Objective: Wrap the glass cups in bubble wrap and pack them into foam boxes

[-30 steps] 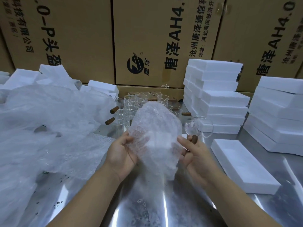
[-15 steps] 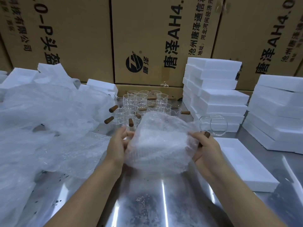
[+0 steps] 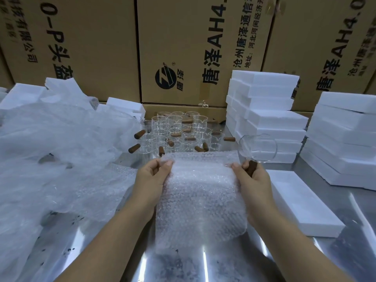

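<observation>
Since a second before, I saw the bubble wrap (image 3: 200,200) drop from an upright bundle and spread flat between the hands, low over the steel table (image 3: 175,267). The left hand (image 3: 151,180) pinched its top left corner, while the right hand (image 3: 251,180) pinched the top right corner and also gripped the brown handle of a glass cup (image 3: 258,148). More cups (image 3: 179,133) stood behind, a foam box (image 3: 305,202) lay just right, and foam stacks (image 3: 266,117) rose beyond.
</observation>
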